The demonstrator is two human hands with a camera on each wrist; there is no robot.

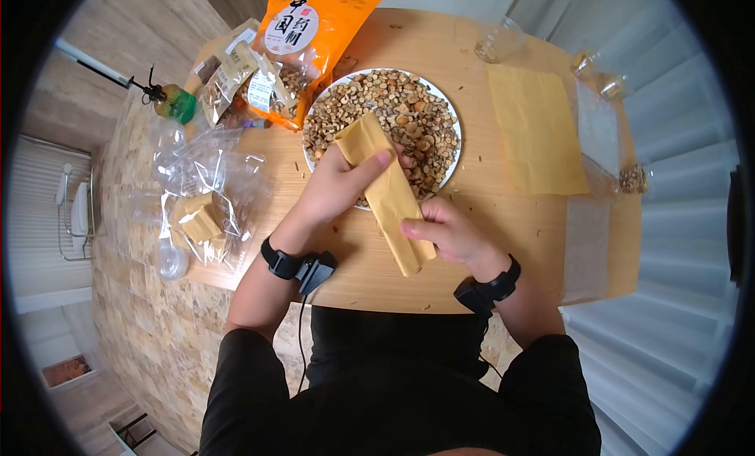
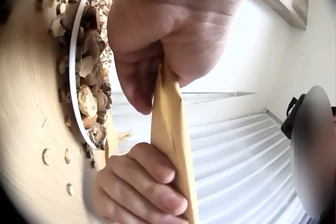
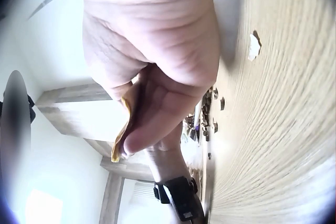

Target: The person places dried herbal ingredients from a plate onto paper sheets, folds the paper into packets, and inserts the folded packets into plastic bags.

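Both hands hold a long, folded strip of yellow-brown paper slantwise over the near edge of a white plate heaped with dried herb slices. My left hand pinches its upper part, thumb on top and fingers behind. Lower down, my right hand grips the right edge between thumb and fingers. In the left wrist view the folded paper appears edge-on between both hands. The right wrist view shows a thin end of the paper past the curled fingers.
An orange bag and smaller packets stand at the back left, near a green spray bottle. Clear plastic bags hold a wrapped packet. A flat yellow sheet and jars occupy the right side.
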